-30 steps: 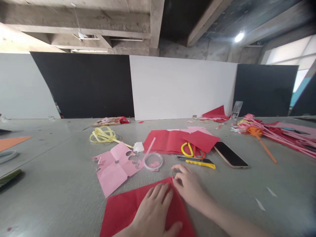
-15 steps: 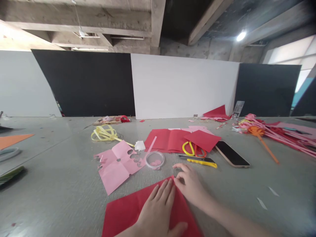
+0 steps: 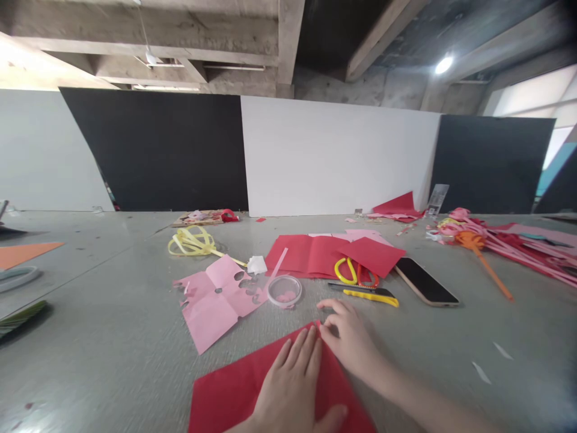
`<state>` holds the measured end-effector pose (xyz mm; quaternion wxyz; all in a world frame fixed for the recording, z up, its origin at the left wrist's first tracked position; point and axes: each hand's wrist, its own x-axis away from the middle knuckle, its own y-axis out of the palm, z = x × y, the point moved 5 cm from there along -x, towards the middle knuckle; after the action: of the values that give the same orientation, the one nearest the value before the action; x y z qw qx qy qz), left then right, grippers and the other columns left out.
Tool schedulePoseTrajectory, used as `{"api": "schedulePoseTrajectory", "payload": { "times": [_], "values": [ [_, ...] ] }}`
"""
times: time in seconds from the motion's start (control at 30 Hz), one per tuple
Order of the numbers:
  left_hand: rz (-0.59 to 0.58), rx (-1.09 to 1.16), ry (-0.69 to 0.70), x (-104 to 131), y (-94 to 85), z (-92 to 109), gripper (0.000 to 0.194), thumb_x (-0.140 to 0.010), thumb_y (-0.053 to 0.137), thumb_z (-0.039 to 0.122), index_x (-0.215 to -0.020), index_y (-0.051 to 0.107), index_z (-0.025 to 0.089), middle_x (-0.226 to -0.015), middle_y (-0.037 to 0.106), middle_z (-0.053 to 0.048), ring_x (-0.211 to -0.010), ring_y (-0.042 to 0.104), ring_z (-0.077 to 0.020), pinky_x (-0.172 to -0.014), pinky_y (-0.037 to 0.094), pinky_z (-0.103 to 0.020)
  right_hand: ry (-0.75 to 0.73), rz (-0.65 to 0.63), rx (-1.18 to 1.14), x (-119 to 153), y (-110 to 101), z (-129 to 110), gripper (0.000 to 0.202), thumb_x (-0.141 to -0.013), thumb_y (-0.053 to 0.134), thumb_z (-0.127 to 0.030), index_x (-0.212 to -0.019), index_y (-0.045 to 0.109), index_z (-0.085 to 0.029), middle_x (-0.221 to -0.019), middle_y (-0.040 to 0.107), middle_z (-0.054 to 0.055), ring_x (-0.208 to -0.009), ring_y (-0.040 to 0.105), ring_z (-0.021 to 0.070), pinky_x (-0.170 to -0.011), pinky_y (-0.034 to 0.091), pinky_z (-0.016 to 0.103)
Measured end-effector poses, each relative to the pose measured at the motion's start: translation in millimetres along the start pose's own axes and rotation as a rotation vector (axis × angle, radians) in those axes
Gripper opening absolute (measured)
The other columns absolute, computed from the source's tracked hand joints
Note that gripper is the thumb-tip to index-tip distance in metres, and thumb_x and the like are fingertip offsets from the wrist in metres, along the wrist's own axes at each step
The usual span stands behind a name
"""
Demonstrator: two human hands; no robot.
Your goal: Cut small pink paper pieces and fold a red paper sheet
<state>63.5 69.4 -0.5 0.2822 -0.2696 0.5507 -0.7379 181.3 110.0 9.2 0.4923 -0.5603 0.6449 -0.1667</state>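
A sheet of red paper [image 3: 225,397] lies on the grey table at the bottom centre, running out of view below. My left hand [image 3: 291,382] rests flat on it, fingers extended toward its far corner and thumb spread to the right. At that corner, my right hand [image 3: 345,334] touches the paper with its thumb; the index finger is bent and stands apart from the thumb. Just beyond the hands are a roll of clear tape [image 3: 285,278] with pink bits inside and a yellow-handled cutter [image 3: 370,297].
Pink paper with cut holes [image 3: 211,307] lies left of the tape, near a yellow ribbon [image 3: 192,242]. Behind are folded red paper [image 3: 293,255], scissors [image 3: 346,270] and a phone [image 3: 426,282]. Pink strips [image 3: 509,243] and an orange stick [image 3: 493,273] lie right.
The whole view has shifted very slightly. Both hands keep nearly the same pose on the red paper.
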Motion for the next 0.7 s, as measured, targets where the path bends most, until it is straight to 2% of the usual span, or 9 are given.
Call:
{"api": "schedulePoseTrajectory", "payload": {
  "times": [0.3, 0.7],
  "values": [
    [0.009, 0.059, -0.038, 1.0, -1.5, 0.7, 0.081, -0.080, 0.037, 0.059, -0.136, 0.019, 0.003, -0.140, 0.007, -0.014, -0.129, 0.010, -0.0310, -0.105, 0.016, -0.045, 0.026, 0.004, 0.008, 0.8, 2.3, 4.0, 0.024, -0.075, 0.050, -0.017, -0.052, 0.056, -0.019, -0.098, 0.061, 0.007, -0.094, 0.053, 0.0230, -0.085, 0.036, 0.041],
    [-0.015, 0.031, -0.048, 2.2, -2.1, 0.9, 0.081, -0.080, 0.036, 0.059, -0.137, 0.015, 0.005, -0.141, 0.004, -0.013, -0.130, 0.008, -0.0287, -0.105, 0.014, -0.044, 0.019, -0.002, 0.034, 1.2, 2.2, 2.6, 0.021, -0.071, 0.050, -0.010, -0.052, 0.055, -0.019, -0.098, 0.061, 0.007, -0.096, 0.053, 0.0229, -0.088, 0.035, 0.042]
  ]
}}
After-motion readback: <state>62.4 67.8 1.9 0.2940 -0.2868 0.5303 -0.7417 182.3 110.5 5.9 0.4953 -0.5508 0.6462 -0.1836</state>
